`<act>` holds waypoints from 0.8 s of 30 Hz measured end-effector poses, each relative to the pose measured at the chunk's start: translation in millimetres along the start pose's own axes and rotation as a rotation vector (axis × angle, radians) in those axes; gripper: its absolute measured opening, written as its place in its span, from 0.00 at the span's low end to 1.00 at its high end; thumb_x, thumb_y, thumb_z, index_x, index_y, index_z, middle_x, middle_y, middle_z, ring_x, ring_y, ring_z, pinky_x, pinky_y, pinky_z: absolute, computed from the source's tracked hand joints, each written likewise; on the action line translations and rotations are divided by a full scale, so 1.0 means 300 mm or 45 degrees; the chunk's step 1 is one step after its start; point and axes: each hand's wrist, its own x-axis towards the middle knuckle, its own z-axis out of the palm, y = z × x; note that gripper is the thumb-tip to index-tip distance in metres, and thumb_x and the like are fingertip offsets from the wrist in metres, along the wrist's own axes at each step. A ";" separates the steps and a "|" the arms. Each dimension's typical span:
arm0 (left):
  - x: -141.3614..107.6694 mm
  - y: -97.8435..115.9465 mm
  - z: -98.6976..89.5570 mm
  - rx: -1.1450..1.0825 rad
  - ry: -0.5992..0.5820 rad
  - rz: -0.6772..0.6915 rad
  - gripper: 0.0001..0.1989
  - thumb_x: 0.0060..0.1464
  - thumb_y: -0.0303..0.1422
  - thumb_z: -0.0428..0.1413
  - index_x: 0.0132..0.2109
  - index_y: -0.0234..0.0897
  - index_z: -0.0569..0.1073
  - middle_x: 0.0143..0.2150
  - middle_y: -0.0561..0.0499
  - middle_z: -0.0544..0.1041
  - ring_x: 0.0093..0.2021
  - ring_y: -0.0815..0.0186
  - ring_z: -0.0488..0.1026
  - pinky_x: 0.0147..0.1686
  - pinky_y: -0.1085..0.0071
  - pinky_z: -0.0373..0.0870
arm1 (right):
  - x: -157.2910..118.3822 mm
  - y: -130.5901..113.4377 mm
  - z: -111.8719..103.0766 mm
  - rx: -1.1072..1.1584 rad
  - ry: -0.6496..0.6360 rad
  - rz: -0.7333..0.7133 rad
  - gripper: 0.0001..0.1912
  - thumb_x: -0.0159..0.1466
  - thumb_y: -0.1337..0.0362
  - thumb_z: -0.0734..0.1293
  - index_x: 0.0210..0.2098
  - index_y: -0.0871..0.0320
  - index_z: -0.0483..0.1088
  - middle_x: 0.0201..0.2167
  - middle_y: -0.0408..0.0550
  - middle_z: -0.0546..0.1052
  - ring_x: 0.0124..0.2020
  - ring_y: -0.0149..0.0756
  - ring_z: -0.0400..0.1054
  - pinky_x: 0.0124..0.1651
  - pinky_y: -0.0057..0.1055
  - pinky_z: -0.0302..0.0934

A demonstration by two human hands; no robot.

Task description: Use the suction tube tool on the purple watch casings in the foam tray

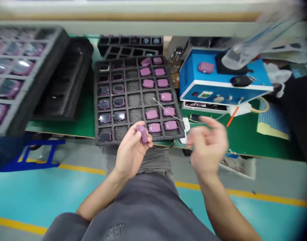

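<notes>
My left hand (133, 147) is closed on a small purple watch case (142, 134), held on edge between thumb and fingers over the front edge of a black foam tray (139, 142). The tray has square compartments: dark-screened watch cases (104, 118) lie on its left side and purple ones (151, 114) on its right. My right hand (207, 142) is blurred, just beyond the tray's right edge, fingers apart and loosely bent, with nothing visible in them. A thin pale cable (166, 109) with a white tip runs across the tray's right side. Near my right fingertips lies a dark watch-like piece (195, 117).
A blue machine (223, 87) carries a purple case (206, 68) and a clear plastic tube (240, 53). An orange stick (232, 116) leans below it. At left, a tilted foam tray (18, 103) of watch cases overhangs another black tray (60, 90). A shelf edge (133, 28) crosses above.
</notes>
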 end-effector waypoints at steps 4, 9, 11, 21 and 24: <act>-0.057 -0.071 0.081 0.041 0.027 0.106 0.20 0.50 0.28 0.69 0.50 0.39 0.74 0.38 0.53 0.69 0.35 0.71 0.68 0.35 0.73 0.67 | 0.093 0.071 -0.223 0.390 0.283 0.339 0.24 0.55 0.48 0.81 0.35 0.53 0.67 0.22 0.32 0.67 0.17 0.21 0.57 0.15 0.17 0.48; -0.084 -0.116 0.079 0.149 0.000 0.206 0.20 0.51 0.31 0.71 0.49 0.37 0.75 0.33 0.56 0.66 0.31 0.72 0.64 0.32 0.73 0.63 | 0.141 0.099 -0.204 0.654 -0.144 0.646 0.21 0.57 0.48 0.80 0.36 0.55 0.72 0.21 0.32 0.63 0.16 0.19 0.52 0.14 0.16 0.47; -0.058 -0.097 0.057 0.183 0.026 0.209 0.20 0.51 0.32 0.71 0.49 0.37 0.74 0.33 0.56 0.67 0.31 0.72 0.64 0.31 0.73 0.63 | 0.168 0.088 -0.148 0.746 -0.228 0.594 0.18 0.57 0.53 0.81 0.37 0.53 0.73 0.23 0.33 0.64 0.18 0.21 0.55 0.16 0.17 0.52; 0.313 0.173 -0.034 0.346 0.175 0.533 0.18 0.49 0.33 0.71 0.43 0.39 0.72 0.29 0.59 0.67 0.28 0.73 0.65 0.29 0.76 0.64 | 0.152 0.100 -0.175 0.577 0.128 0.665 0.25 0.56 0.48 0.80 0.30 0.54 0.64 0.21 0.32 0.63 0.18 0.22 0.57 0.16 0.18 0.55; 0.429 0.209 -0.035 0.335 0.220 0.508 0.14 0.51 0.30 0.68 0.41 0.39 0.72 0.30 0.58 0.68 0.28 0.74 0.67 0.29 0.76 0.65 | 0.132 0.119 -0.228 0.515 0.224 0.684 0.23 0.55 0.50 0.81 0.36 0.55 0.70 0.22 0.31 0.64 0.16 0.21 0.54 0.15 0.17 0.53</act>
